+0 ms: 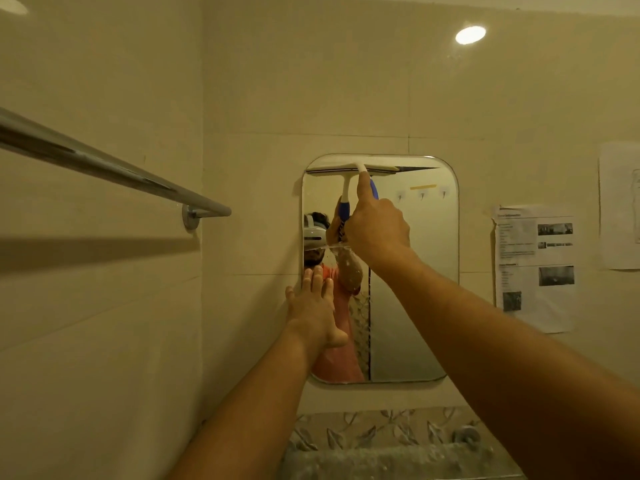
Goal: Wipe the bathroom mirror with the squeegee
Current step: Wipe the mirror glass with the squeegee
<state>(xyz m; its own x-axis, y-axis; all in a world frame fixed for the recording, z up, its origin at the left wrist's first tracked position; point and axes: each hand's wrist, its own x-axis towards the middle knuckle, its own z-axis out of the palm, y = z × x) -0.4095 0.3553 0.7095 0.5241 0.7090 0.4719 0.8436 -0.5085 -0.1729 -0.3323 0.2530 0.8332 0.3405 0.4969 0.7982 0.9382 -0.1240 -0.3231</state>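
A small rounded mirror hangs on the tiled wall straight ahead. The squeegee has a white head and a white and blue handle; its blade lies flat across the mirror's top edge. My right hand is shut on the squeegee's handle, index finger stretched up along it. My left hand rests flat against the mirror's lower left edge, fingers spread, holding nothing. A wet line crosses the glass at mid height, and the mirror reflects a person in an orange shirt.
A chrome towel bar juts from the left wall toward the corner. Printed paper sheets are stuck to the wall right of the mirror. A patterned tile strip runs below it.
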